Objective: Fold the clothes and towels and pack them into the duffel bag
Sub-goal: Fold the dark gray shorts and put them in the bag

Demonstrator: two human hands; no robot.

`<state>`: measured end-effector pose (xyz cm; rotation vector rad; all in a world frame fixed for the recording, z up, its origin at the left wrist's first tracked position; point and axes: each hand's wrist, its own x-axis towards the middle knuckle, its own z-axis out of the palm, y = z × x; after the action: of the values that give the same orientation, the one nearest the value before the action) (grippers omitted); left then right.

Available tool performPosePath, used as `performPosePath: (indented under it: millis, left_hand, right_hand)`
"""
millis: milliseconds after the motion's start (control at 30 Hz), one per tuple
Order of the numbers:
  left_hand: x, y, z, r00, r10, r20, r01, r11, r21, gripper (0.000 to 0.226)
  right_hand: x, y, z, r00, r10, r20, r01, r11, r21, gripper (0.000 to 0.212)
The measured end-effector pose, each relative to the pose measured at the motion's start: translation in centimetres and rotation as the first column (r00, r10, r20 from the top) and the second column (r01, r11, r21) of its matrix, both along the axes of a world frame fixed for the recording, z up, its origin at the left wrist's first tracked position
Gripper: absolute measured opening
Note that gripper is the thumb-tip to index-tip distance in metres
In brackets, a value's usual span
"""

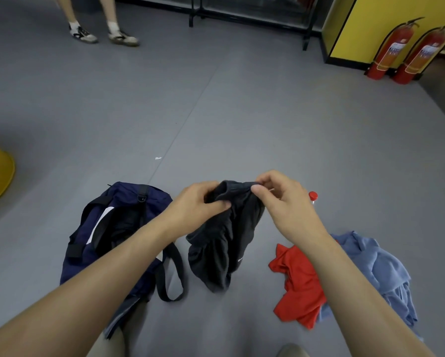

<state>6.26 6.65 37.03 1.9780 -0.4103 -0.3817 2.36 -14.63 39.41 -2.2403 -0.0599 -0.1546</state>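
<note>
Head view: we hold the black garment (224,243) up over the floor (216,112), between bag (118,228) and red cloth (298,287), left hand (198,202) and right hand (285,202) each pinching its top edge, hands close together. Best next, we judge: slide the pinches apart to the corners and shake it flat before folding. Cloth hangs bunched, creased, thin, with a small white mark low down.

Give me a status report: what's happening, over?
Left hand, right hand pinch black garment by its top, hanging unfolded. Bag at left. Red cloth, blue cloth heaped right. Nothing blocking.
</note>
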Motion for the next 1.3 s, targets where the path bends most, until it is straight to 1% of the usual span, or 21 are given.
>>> performPosePath:
  millis: [33, 67, 100, 167, 200, 233, 300, 367, 433, 467, 533, 600, 667, 767, 833, 933, 1000, 1067, 1167, 1233, 1300]
  left_hand:
    - [0.0, -0.1, 0.0, 0.999, 0.015, 0.030, -0.015, 1.000, -0.003, 0.008]
    - [-0.1, -0.3, 0.1, 0.998, 0.018, 0.066, -0.019, 1.000, 0.014, 0.007]
    - [-0.2, -0.5, 0.1, 0.994, -0.004, 0.110, -0.003, 0.998, 0.059, 0.009]
    - [-0.8, -1.1, 0.1, 0.974, -0.108, 0.201, 0.066, 0.976, 0.206, 0.015]
    - [-1.2, -1.3, 0.0, 0.962, -0.163, 0.218, 0.102, 0.958, 0.268, 0.017]
    - [-1.4, -1.5, -0.1, 0.955, -0.204, 0.213, 0.131, 0.941, 0.311, 0.018]
    - [-1.6, -1.5, -0.2, 0.949, -0.241, 0.203, 0.150, 0.912, 0.381, 0.018]
    - [-1.5, -1.4, -0.3, 0.939, -0.257, 0.227, 0.141, 0.893, 0.428, 0.010]
    - [-1.5, -1.4, -0.4, 0.931, -0.259, 0.258, 0.133, 0.898, 0.420, 0.004]
    - [-1.5, -1.4, -0.5, 0.928, -0.248, 0.277, 0.120, 0.905, 0.407, 0.007]
    - [-1.4, -1.3, -0.4, 0.933, -0.216, 0.288, 0.091, 0.916, 0.390, 0.016]
    - [-1.2, -1.1, -0.3, 0.948, -0.203, 0.244, 0.088, 0.907, 0.412, 0.028]
    - [-1.2, -0.8, -0.4, 0.965, -0.203, 0.169, 0.108, 0.887, 0.450, 0.030]
    - [-1.1, -0.5, -0.4, 0.969, -0.216, 0.117, 0.137, 0.871, 0.471, 0.015]
    - [-1.3, -0.8, -0.3, 0.959, -0.261, 0.108, 0.175, 0.849, 0.498, 0.014]
    - [-1.8, -1.2, -0.5, 0.950, -0.305, 0.065, 0.230, 0.826, 0.515, 0.014]
    - [-2.0, -1.4, -0.6, 0.951, -0.306, 0.047, 0.241, 0.825, 0.511, 0.015]
    - [-1.9, -1.4, -0.7, 0.949, -0.308, 0.066, 0.233, 0.826, 0.514, 0.015]
    - [-1.8, -1.2, -1.0, 0.946, -0.308, 0.103, 0.215, 0.831, 0.513, 0.014]
    - [-1.6, -1.0, -1.3, 0.946, -0.291, 0.142, 0.188, 0.852, 0.488, 0.014]
    - [-1.4, -0.8, -1.3, 0.955, -0.249, 0.159, 0.160, 0.888, 0.431, 0.020]
  right_hand:
    - [0.0, -0.3, -0.2, 0.997, 0.010, -0.076, -0.016, 0.997, -0.078, 0.008]
    - [-0.1, -0.5, -0.5, 0.988, 0.023, -0.152, -0.049, 0.985, -0.166, 0.006]
    - [-0.3, -0.4, -0.7, 0.976, 0.042, -0.212, -0.087, 0.974, -0.209, 0.007]
    - [-0.6, 0.2, -0.8, 0.955, 0.118, -0.273, -0.166, 0.973, -0.162, 0.029]
    - [-0.7, 0.5, -0.7, 0.944, 0.157, -0.289, -0.204, 0.969, -0.139, 0.039]
    - [-0.6, 0.9, -0.5, 0.939, 0.180, -0.293, -0.230, 0.963, -0.144, 0.046]
    - [-0.5, 1.2, -0.2, 0.947, 0.165, -0.274, -0.230, 0.947, -0.223, 0.052]
    - [-0.4, 1.0, 0.0, 0.964, 0.139, -0.228, -0.208, 0.924, -0.320, 0.045]
    - [-0.4, 1.0, -0.1, 0.976, 0.127, -0.177, -0.187, 0.905, -0.382, 0.027]
    - [-0.4, 1.1, -0.1, 0.982, 0.122, -0.141, -0.169, 0.899, -0.405, 0.020]
    - [-0.4, 1.1, -0.1, 0.995, 0.086, -0.054, -0.101, 0.903, -0.417, 0.015]
    - [-0.6, 1.0, 0.0, 0.999, 0.040, 0.005, -0.035, 0.919, -0.393, 0.012]
    - [-0.6, 0.8, 0.0, 1.000, 0.024, 0.012, -0.018, 0.928, -0.371, 0.011]
    - [-0.5, 0.2, -0.3, 0.999, 0.007, -0.045, -0.022, 0.938, -0.345, 0.006]
    - [-0.5, -0.1, -0.6, 0.991, 0.019, -0.130, -0.067, 0.922, -0.380, 0.007]
    - [-0.8, 0.6, -0.9, 0.938, 0.143, -0.316, -0.251, 0.910, -0.331, 0.028]
    - [-0.8, 1.1, -1.0, 0.924, 0.159, -0.349, -0.279, 0.902, -0.329, 0.040]
    - [-0.6, 1.0, -0.9, 0.940, 0.135, -0.313, -0.249, 0.898, -0.362, 0.035]
    - [-0.5, 0.5, -0.6, 0.966, 0.128, -0.223, -0.217, 0.874, -0.435, 0.014]
    - [-0.7, 0.3, -0.3, 0.987, 0.100, -0.122, -0.148, 0.856, -0.495, 0.013]
    - [-0.9, 0.0, -0.1, 0.994, 0.095, -0.058, -0.111, 0.883, -0.456, 0.014]
